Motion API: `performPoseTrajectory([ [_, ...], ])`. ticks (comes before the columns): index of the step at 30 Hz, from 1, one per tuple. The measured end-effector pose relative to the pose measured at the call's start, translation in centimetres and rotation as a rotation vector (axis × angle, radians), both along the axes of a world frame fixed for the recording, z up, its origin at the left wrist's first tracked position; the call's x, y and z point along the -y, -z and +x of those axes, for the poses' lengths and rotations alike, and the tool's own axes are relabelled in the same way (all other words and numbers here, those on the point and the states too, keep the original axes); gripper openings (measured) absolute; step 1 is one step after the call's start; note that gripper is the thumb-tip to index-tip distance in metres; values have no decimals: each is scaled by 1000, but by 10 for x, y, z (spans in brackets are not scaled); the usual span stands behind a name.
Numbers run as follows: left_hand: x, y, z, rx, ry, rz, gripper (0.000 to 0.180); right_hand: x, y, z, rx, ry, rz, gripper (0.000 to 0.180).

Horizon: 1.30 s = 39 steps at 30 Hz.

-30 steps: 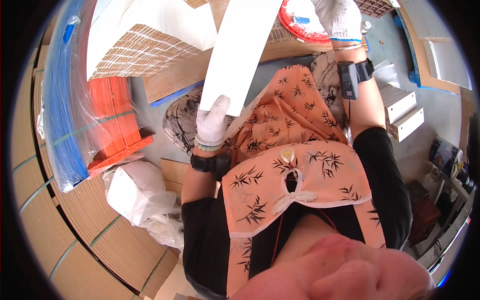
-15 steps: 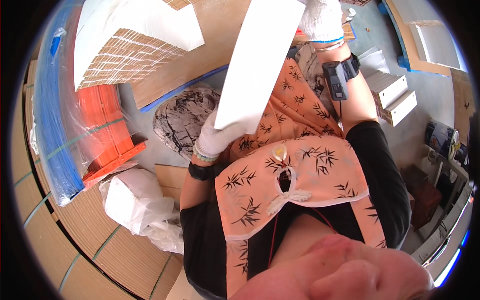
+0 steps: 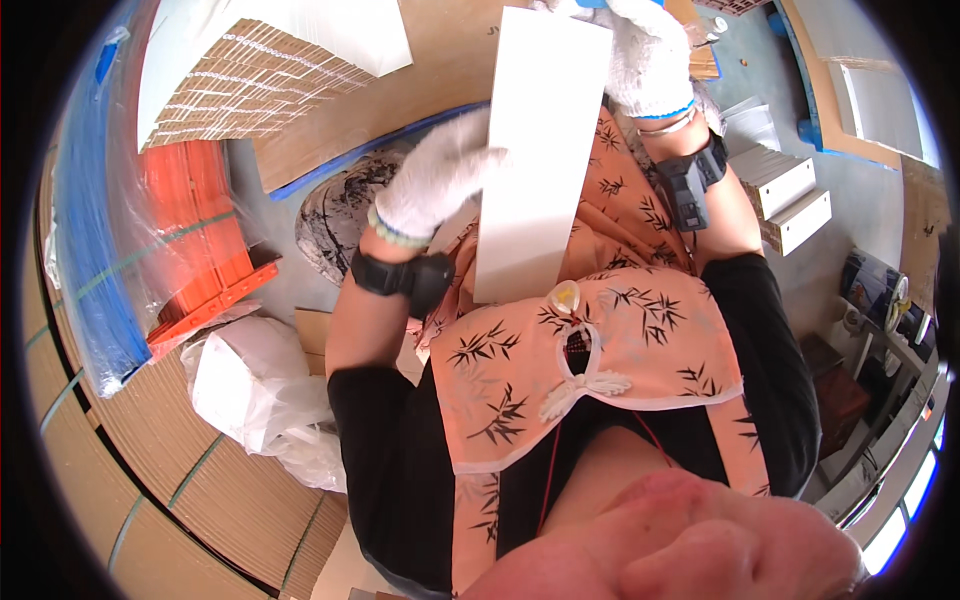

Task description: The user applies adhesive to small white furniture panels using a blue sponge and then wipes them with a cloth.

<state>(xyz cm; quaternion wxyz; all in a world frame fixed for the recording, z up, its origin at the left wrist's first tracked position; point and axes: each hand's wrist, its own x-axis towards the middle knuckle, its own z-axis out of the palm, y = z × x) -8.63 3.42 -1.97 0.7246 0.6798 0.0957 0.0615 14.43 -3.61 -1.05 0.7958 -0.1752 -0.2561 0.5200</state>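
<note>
A long, narrow white panel stands lengthwise in front of my apron, its near end just above the chest bow. My left hand, in a white knitted glove, is closed on the panel's left edge about midway, with the thumb over its face. My right hand, gloved too, is beside the panel's far right corner with its fingers bent. Something blue shows at those fingers, mostly cut off by the upper edge of the view. Whether the right hand also touches the panel is unclear.
Stacked white-faced boards rise at the far left, near plastic-wrapped orange panels and blue ones. Crumpled plastic film lies by strapped brown cardboard. White boards are piled on the right.
My left hand has shifted from the panel's near end up along its left edge. The panel has turned more upright and slid nearer my chest. Blue now shows at my right hand.
</note>
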Motion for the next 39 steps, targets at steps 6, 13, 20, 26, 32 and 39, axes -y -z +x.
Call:
performPoseTrajectory([
  [6,-14,3,23,-130,17,-26,34,6,-19,4,-3,-56,-27,29],
  [13,-19,10,29,-36,68,-55,28,5,-32,15,136,-94,1,32],
  [20,-21,29,26,-57,-27,-183,29,6,-6,60,294,377,-339,31],
  [26,-39,49,27,-244,-201,-416,32,15,90,164,689,920,-847,30],
  [32,-50,71,17,-329,-335,-447,27,68,162,208,1395,1107,-1465,28],
  [39,-65,89,5,-99,-68,915,34,84,177,202,1675,967,-1330,19],
])
